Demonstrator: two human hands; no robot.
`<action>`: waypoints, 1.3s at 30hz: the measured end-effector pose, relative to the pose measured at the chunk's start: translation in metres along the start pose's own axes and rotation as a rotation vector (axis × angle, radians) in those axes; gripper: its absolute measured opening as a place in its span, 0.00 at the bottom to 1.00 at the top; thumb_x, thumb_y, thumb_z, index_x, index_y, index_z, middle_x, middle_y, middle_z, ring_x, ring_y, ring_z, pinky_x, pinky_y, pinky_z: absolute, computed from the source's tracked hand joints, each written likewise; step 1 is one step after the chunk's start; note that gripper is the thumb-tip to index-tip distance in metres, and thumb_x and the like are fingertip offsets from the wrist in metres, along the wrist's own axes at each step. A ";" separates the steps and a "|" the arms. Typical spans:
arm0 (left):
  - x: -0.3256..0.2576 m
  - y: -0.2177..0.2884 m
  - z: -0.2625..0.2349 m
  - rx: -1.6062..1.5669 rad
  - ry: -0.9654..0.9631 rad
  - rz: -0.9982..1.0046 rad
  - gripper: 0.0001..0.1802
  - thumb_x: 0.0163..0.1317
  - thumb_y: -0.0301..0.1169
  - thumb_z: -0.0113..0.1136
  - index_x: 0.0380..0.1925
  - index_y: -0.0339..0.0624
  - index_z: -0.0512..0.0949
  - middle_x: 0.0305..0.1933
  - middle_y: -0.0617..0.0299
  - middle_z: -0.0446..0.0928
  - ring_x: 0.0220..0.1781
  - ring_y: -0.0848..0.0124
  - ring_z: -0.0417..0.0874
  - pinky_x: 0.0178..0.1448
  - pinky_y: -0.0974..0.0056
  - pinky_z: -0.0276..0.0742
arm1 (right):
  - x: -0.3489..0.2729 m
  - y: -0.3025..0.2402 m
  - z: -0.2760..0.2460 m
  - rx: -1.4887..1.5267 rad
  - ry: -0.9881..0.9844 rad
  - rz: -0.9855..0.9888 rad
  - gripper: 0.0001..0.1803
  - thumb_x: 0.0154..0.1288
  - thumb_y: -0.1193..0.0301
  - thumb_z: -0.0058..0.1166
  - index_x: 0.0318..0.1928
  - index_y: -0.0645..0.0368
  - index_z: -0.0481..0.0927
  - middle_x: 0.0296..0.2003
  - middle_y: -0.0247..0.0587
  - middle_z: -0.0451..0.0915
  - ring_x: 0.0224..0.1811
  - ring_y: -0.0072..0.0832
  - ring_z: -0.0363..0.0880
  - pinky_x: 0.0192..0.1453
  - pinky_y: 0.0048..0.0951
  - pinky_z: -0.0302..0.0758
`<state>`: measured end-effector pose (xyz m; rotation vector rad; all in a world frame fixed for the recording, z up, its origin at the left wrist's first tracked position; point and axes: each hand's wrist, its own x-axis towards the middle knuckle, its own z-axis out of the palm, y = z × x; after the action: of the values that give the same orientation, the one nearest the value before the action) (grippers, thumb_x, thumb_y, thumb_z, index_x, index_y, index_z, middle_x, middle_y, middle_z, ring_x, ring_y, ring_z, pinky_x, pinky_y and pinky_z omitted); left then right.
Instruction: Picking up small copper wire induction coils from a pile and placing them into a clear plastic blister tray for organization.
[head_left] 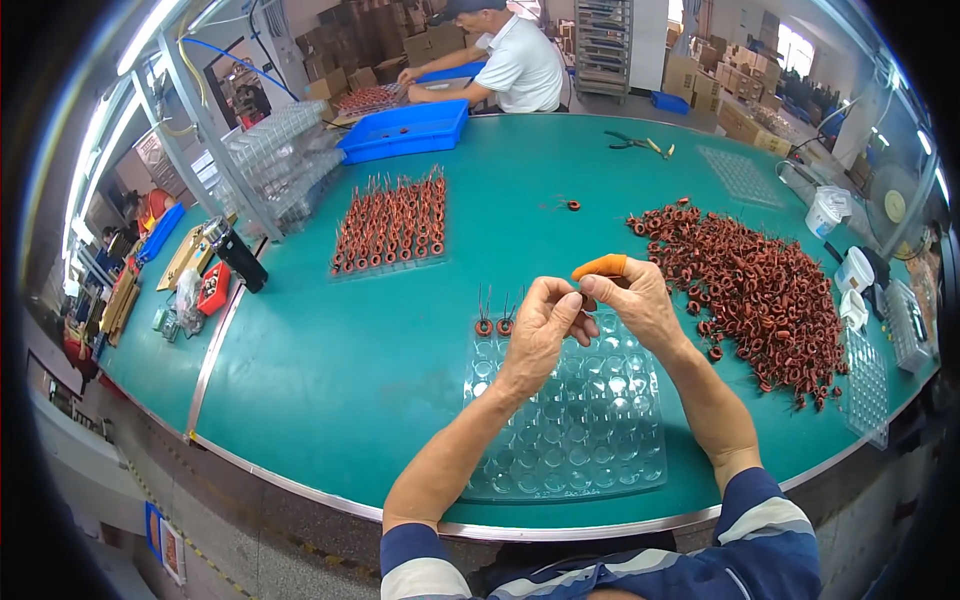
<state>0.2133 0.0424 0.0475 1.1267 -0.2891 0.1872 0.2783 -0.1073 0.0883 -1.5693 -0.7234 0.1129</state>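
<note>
Both hands meet over the far part of a clear plastic tray [570,430] with rows of round pockets. My left hand [545,330] is closed in a pinch, and my right hand [638,303], with an orange finger cot [602,266] on one finger, pinches at the same spot. Between the fingertips is a small reddish-brown wire-wound ring coil, mostly hidden. Two similar coils [484,327] stand in the tray's far left pockets, wire leads upward; my left hand hides the pockets beside them. A large heap of loose coils [750,290] lies right of my right hand.
Farther left stands a tray filled with coils [390,225], with a blue bin [405,130] behind it. Pliers [630,142] and a stray coil [573,205] lie toward the back. A black flask [235,255] stands left. Across the table, a person in white [520,65] handles coils.
</note>
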 end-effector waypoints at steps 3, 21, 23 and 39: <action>-0.001 0.008 0.000 -0.063 -0.062 -0.055 0.11 0.73 0.36 0.46 0.46 0.39 0.66 0.40 0.54 0.75 0.33 0.70 0.80 0.34 0.67 0.77 | -0.001 -0.009 -0.001 0.095 -0.010 0.040 0.13 0.64 0.68 0.60 0.40 0.69 0.83 0.30 0.38 0.83 0.32 0.19 0.78 0.38 0.23 0.76; -0.004 0.007 0.005 0.344 0.032 0.149 0.22 0.74 0.35 0.43 0.60 0.34 0.55 0.34 0.57 0.77 0.29 0.74 0.78 0.32 0.70 0.74 | -0.009 -0.019 0.003 -0.075 -0.118 -0.034 0.15 0.63 0.71 0.59 0.47 0.66 0.79 0.32 0.38 0.82 0.33 0.21 0.82 0.39 0.22 0.78; -0.005 0.003 0.008 0.373 0.059 0.099 0.25 0.73 0.35 0.46 0.62 0.33 0.52 0.36 0.55 0.78 0.31 0.73 0.79 0.35 0.70 0.75 | -0.005 -0.015 -0.001 -0.137 -0.082 -0.050 0.13 0.63 0.72 0.58 0.45 0.67 0.79 0.32 0.39 0.82 0.34 0.20 0.82 0.39 0.22 0.78; -0.033 -0.073 0.005 1.409 -0.684 0.217 0.29 0.55 0.44 0.64 0.49 0.33 0.73 0.58 0.44 0.67 0.64 0.45 0.62 0.64 0.45 0.60 | 0.169 0.144 -0.113 -1.187 -0.351 -0.161 0.25 0.54 0.59 0.61 0.48 0.63 0.75 0.44 0.55 0.77 0.50 0.48 0.75 0.53 0.44 0.73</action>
<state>0.2025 0.0071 -0.0239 2.5583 -0.9729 0.1852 0.5211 -0.1137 0.0305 -2.6350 -1.3184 -0.2128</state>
